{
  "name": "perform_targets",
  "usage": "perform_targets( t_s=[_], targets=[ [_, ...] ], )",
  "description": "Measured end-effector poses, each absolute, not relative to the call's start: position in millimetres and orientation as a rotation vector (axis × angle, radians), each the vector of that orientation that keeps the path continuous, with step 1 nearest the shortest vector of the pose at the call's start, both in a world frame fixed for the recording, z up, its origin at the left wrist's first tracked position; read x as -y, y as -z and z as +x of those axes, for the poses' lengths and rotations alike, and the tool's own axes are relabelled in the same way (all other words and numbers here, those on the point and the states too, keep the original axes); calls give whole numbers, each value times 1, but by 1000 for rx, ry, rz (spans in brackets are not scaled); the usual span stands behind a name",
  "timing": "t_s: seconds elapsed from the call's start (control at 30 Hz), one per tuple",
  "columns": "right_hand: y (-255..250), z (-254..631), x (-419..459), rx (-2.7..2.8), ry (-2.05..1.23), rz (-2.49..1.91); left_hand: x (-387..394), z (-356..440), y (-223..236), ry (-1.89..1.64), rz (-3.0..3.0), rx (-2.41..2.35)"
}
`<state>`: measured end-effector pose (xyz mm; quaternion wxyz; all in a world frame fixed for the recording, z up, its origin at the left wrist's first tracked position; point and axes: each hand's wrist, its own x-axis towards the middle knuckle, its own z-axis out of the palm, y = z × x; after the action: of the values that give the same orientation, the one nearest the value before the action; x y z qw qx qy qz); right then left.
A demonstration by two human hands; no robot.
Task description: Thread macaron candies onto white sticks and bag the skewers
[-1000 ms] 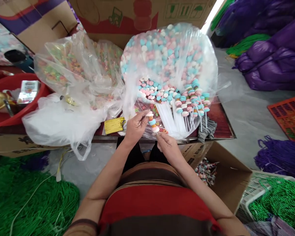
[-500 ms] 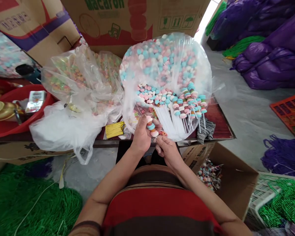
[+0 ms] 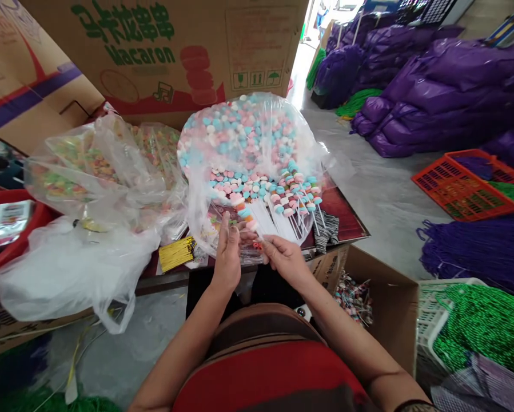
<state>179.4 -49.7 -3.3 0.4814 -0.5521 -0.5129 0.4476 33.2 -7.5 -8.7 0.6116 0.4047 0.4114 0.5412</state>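
A candy skewer [image 3: 244,214] of pink, orange, blue and white pieces slants up over the table edge. My right hand [image 3: 286,260] pinches its white stick at the lower end. Close beside the skewer is my left hand [image 3: 227,260], its fingers stretched out and not wrapped round the candy; whether a fingertip touches it I cannot tell. Beyond the hands, white sticks [image 3: 273,220] lie on a clear plastic bag [image 3: 196,197]. Several finished candy skewers [image 3: 297,191] are piled to the right, in front of pink, blue and white candies [image 3: 248,134].
Yellow twist ties [image 3: 176,254] and a white plastic bag [image 3: 68,274] lie to the left. Bagged gummies [image 3: 98,160] stand behind them, before a large carton [image 3: 162,63]. Below right, an open cardboard box [image 3: 394,309] holds wrapped candies. A striped cloth [image 3: 326,232] hangs at the table edge.
The view has swung to the right. My left hand has loosened from around the candy and its fingers have straightened. The skewer has moved forward, with my right hand still at its stick.
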Motion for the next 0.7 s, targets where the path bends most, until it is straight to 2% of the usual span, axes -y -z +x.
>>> perform_targets(
  t_s=[0.17, 0.3, 0.47, 0.7],
  targets=[
    [-24, 247, 5, 1388, -409, -1725, 0, 15, 32, -1235, 1231, -1108],
    [-32, 288, -29, 1437, -49, -2079, -10, 1, 53, -1251, 1429, -1243],
    [-17, 302, -44, 1556, -100, -2473, -17, -7, 77, -1279, 1578, -1379],
    [-9, 317, -42, 1582, -134, -2458, -16, -8, 82, -1263, 1616, -1357]
  ],
)
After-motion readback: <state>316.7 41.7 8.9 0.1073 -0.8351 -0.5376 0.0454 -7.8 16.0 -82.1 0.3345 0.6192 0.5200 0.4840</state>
